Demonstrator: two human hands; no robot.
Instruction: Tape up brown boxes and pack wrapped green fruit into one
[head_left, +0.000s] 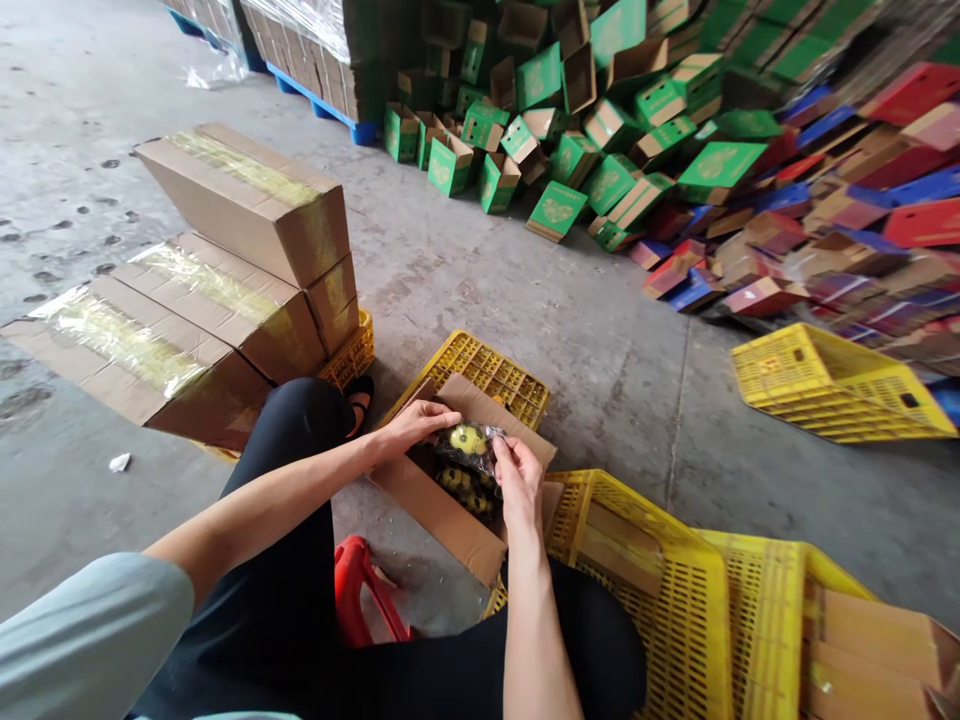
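Observation:
Both my hands hold a small clear plastic packet (471, 445) with a yellow-green round item inside, over an open brown cardboard box (442, 505). My left hand (412, 422) pinches the packet's left edge. My right hand (516, 480) grips its right side with closed fingers. More dark packets with yellow items (465, 490) lie inside the box. The box rests on an upturned yellow plastic crate (491, 368) in front of my knees.
Three sealed, taped cartons (225, 270) are stacked at left on another yellow crate. Yellow crates (697, 600) holding flat cardboard sit at right front, one more (832, 385) farther right. Heaps of green (570, 110), red and blue folded boxes fill the back. A red stool (360, 590) is beneath me.

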